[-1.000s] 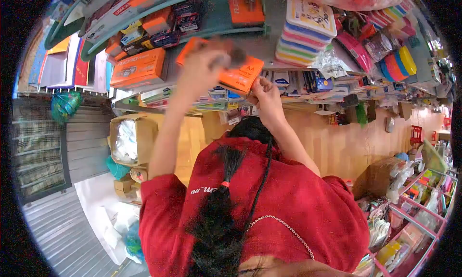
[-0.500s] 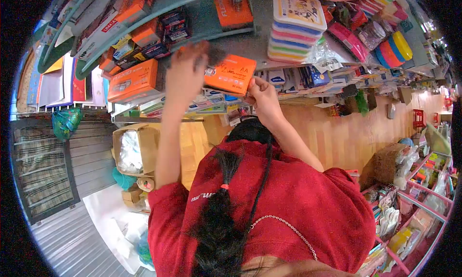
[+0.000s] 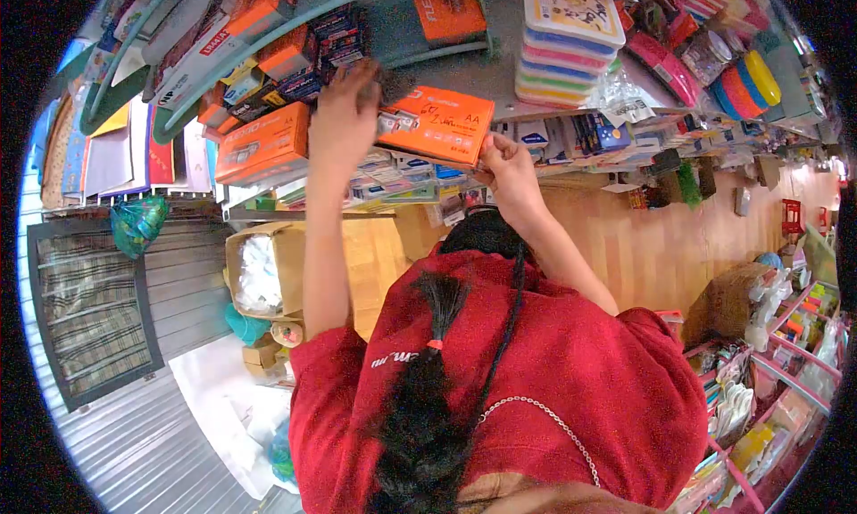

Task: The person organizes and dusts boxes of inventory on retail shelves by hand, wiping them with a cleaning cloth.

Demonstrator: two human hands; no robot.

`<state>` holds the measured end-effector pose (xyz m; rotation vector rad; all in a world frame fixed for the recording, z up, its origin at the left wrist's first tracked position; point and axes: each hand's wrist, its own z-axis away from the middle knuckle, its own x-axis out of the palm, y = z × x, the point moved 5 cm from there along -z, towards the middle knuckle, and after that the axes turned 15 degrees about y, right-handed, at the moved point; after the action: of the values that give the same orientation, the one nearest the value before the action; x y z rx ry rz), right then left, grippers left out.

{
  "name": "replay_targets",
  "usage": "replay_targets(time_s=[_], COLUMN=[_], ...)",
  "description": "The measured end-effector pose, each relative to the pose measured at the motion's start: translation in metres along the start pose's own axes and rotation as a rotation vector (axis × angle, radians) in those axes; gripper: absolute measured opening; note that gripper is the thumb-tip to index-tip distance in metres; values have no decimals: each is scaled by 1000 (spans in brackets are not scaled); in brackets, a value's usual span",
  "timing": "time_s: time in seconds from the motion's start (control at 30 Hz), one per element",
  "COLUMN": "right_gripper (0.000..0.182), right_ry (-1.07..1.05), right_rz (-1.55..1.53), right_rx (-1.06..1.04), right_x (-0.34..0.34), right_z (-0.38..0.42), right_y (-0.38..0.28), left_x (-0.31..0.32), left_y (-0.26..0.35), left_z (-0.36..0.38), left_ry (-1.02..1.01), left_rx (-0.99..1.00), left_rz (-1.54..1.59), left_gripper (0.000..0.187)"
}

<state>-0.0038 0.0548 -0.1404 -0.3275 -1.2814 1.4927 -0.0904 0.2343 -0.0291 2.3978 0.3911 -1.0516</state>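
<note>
An orange battery box marked AA lies tilted at the shelf's front edge. My right hand pinches its right end between thumb and fingers. My left hand is raised by the box's left end, with its fingers curled. A dark, smeared thing shows at those fingertips, too blurred to name. Just behind the left hand, small dark packs are stacked on the shelf. Left of my left wrist sits another orange battery box.
A stack of coloured plastic containers stands on the shelf to the right, beside colourful packets. Below the shelf edge, small packaged goods lie in rows. An open carton stands on the floor at left. Racks of goods line the lower right.
My view has shifted slightly left, so things appear further right. My left hand has moved up and left from the AA box, toward the small packs. My right hand keeps its pinch on the box.
</note>
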Motion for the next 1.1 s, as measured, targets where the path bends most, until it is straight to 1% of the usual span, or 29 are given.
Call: replay_targets(time_s=[0.03, 0.07, 0.13, 0.17, 0.23, 0.27, 0.37, 0.4, 0.47, 0.5, 0.57, 0.6, 0.7, 0.73, 0.8, 0.9, 0.93, 0.97, 1.03, 1.1], right_gripper=[29, 28, 27, 27, 27, 27, 29, 30, 33, 34, 35, 35, 35, 33, 34, 35, 34, 34, 31, 30], right_ry=[-15, 11, 97, 141, 60, 17, -14, 28, -31, -59, -66, -71, -35, 38, 5, 13, 30, 48, -13, -39], right_rz=[8, -6, -12, -12, 44, 72, -22, -63, 41, 91, 116, 126, 24, -68, -89, -101, -97, -92, -61, -36], right_rx=[-14, -8, -12, -14, -58, -77, -2, 22, 16, 12, 31, 41, 45, 63, 45, 57, 71, 85, 54, 50], right_x=[0, -1, -3, -6, -10, -10, -1, 4, 1, -2, -5, -6, -4, -1, 1, 3, 5, 4, -1, -2], right_z=[-1, -1, -1, -1, -4, -5, -3, 4, 1, -1, -4, -5, -6, -3, -2, 2, 5, 5, -3, -5], right_y=[1, 2, 6, 7, 7, 7, 4, -5, -1, 1, 3, 5, 9, 8, 5, -1, -5, -6, 1, 5], left_x=[-6, 1, 3, 8, 13, 14, 8, 4, 4, 3, -9, -15, -12, -8, -2, -2, -9, -22, -41, -35], left_y=[13, 24, 69, 86, 108, 103, 70, 49, 4, -1, -5, 10, 43, 55, 70, 55, 50, 42, 30, 26], left_z=[8, 16, 34, 34, 36, 28, -1, -7, -7, -1, 16, 24, 58, 64, 72, 73, 75, 81, 90, 95], left_ry=[92, -22, -112, -98, -68, -40, -376, -290, -120, -22, 169, 267, 581, 595, 626, 629, 591, 714, 954, 1150], left_rx=[135, 136, 98, 165, 294, 310, -121, -134, -154, -124, -60, 28, 118, 152, 219, 264, 337, 265, 119, 28], left_rz=[-52, -17, 198, 193, 184, 186, 42, 56, 87, 90, 96, 106, 145, 98, 16, 285, 302, 392, 573, 784], left_gripper=[34, 35, 33, 32, 31, 31, 31, 31, 30, 30, 29, 28, 27, 26, 24, 28, 32, 35, 42, 47])
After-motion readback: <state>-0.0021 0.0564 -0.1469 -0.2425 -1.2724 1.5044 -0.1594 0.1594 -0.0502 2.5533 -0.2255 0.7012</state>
